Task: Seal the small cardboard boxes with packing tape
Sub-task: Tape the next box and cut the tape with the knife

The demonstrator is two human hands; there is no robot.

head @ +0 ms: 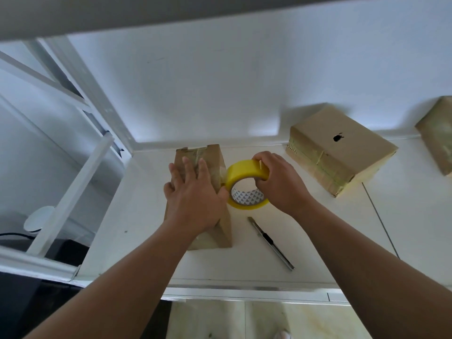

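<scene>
While the left grip (193, 199) lies flat on top of the box (214, 155), fingers straight and spread and pressing down, the right grip (278, 182) is curled round the yellow roll (244, 173) just to the right of it. So that one's holding the roll, with fingers wrapped over the rim and into the hole. The roll sits tilted, tight against the box's right edge and touching the left grip's thumb. A short bit of clear tape (223, 176) runs from it onto the box top.

The box stands on the desk (146, 216) directly under the left grip, its long side running away from the person. There's older tape across its far end.

Just on the person's side of the right grip, a knife (270, 242) lies angled on the desk, slim metal with a black slider, touching nothing. Can't tell if the blade's out.

Beyond the right grip and off to its right there's a second box (340, 148), taped along its side, with a dark mark on top, pushed up to the wall (220, 81). Further right again, a third box (437, 138) is cut off by the frame edge. Left of the left grip, past the desk edge, there are white frame bars (73, 187).
</scene>
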